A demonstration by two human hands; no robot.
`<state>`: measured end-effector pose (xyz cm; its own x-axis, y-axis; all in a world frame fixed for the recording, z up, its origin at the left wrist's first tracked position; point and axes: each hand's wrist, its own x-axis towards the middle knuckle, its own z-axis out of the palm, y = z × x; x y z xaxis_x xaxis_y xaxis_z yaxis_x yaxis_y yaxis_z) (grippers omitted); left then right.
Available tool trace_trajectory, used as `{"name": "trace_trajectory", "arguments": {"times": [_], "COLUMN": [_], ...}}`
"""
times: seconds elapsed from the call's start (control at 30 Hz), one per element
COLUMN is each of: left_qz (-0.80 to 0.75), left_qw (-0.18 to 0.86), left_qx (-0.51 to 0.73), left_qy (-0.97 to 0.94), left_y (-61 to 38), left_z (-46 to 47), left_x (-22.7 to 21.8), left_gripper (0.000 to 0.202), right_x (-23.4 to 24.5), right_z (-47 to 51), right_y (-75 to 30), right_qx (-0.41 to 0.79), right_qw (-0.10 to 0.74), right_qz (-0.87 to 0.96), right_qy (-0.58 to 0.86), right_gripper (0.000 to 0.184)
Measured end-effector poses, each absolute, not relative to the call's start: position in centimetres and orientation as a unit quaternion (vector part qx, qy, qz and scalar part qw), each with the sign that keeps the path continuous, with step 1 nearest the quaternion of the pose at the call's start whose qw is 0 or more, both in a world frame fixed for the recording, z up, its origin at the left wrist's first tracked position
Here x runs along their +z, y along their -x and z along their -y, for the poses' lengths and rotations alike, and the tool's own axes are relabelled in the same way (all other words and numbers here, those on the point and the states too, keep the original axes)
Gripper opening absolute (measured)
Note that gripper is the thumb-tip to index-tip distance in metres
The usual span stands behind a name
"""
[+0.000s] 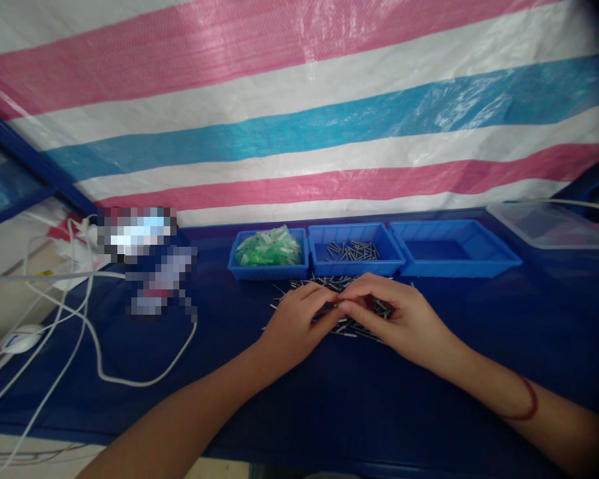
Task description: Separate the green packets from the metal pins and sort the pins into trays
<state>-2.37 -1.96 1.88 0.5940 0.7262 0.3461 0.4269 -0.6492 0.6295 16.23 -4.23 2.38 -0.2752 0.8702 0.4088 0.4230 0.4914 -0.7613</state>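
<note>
My left hand (297, 322) and my right hand (397, 316) meet fingertip to fingertip over a loose heap of small dark metal pins (349, 326) on the dark blue table (329, 399). Both hands have their fingers pinched together; what they pinch is too small to make out, probably a pin. Behind them stand three blue trays in a row: the left one (239, 266) holds green and clear plastic pieces (269, 247), the middle one (384, 263) holds more pins, the right one (504, 259) looks empty.
White cables (94, 346) loop across the left of the table, with a white plug or adapter (22, 338) near the edge. Two blurred-out items (150, 259) lie left of the trays. A clear plastic lid (554, 226) sits at the far right. A striped tarp hangs behind.
</note>
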Motion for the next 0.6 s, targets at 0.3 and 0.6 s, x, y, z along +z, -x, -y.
{"name": "trace_trajectory", "arguments": {"times": [0.3, 0.6], "left_qz": [-0.389, -0.419], "left_qw": [0.236, 0.165], "left_qx": [0.342, 0.259], "left_qy": [-0.822, -0.854], "left_y": [2.7, 3.7], "left_z": [1.9, 0.9], "left_x": [2.6, 2.5], "left_gripper": [0.015, 0.023], "right_x": [2.0, 1.6], "right_z": [3.1, -0.4], "right_y": [-17.0, -20.7], "right_qx": [0.242, -0.046], "right_qw": [0.426, 0.413], "right_qz": [0.761, 0.732], "right_qy": [0.426, 0.54], "right_gripper": [0.015, 0.019]}}
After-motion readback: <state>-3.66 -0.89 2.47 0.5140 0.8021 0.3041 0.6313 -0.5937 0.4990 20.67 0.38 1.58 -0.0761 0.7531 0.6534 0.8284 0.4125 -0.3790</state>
